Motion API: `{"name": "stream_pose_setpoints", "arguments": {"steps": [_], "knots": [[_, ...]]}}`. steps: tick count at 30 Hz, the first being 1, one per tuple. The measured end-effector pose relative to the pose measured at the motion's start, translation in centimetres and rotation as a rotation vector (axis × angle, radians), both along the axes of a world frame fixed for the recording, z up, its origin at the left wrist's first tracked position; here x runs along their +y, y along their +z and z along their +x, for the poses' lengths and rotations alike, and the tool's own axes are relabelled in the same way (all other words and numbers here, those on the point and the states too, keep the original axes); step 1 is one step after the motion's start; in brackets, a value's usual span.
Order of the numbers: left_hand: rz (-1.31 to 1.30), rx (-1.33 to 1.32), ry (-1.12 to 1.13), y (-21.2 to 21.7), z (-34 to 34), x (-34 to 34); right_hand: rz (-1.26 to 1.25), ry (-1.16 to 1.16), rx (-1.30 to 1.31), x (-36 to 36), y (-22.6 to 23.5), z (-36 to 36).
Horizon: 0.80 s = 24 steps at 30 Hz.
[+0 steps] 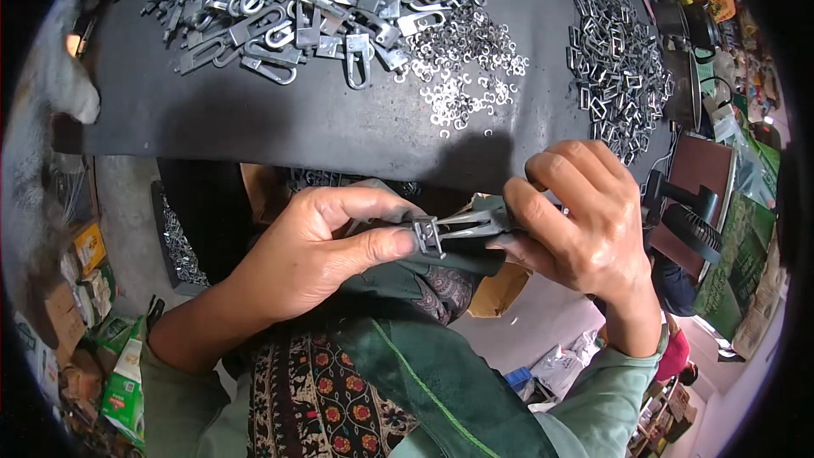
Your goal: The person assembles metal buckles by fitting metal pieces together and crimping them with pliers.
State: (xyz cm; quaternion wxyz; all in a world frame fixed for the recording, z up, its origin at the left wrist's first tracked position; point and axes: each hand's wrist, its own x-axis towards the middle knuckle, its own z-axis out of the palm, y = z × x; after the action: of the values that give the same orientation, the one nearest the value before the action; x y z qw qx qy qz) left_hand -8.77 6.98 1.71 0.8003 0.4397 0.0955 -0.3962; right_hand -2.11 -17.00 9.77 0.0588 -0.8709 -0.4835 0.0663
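In front of my body, both hands hold one small grey metal clip [466, 225] with a squarish end and two narrow arms. My left hand [318, 246] pinches the squarish end between thumb and fingers. Curled fingers of my right hand [585, 212] grip the other end and hide most of it; whether a tool is in there too, I cannot tell. Beyond, on the dark table [254, 119], lies a heap of metal loop clips [314, 8]. Small C-shaped rings [462, 59] are scattered beside it.
Rectangular metal rings [615, 59] are piled at the table's right. A black fan [691, 216] stands near its right edge. Below left, a dark tray [178, 237] contains small metal parts. A furry animal [64, 85] is at the far left. Another person [674, 352] shows at lower right.
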Motion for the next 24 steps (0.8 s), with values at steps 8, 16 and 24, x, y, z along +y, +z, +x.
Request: {"name": "stream_pose_setpoints", "arguments": {"steps": [8, 16, 24], "knots": [[-0.104, 0.074, 0.018, -0.7, -0.3, -0.5, 0.070, 0.090, -0.033, -0.4, -0.7, 0.8], [0.103, -0.285, 0.069, -1.1, -0.8, -1.1, 0.027, 0.053, -0.060, -0.7, -0.4, -0.2], [0.120, -0.203, 0.086, -0.8, -1.7, -1.7, -0.012, -0.084, 0.048, -0.9, -0.1, -1.7]]}}
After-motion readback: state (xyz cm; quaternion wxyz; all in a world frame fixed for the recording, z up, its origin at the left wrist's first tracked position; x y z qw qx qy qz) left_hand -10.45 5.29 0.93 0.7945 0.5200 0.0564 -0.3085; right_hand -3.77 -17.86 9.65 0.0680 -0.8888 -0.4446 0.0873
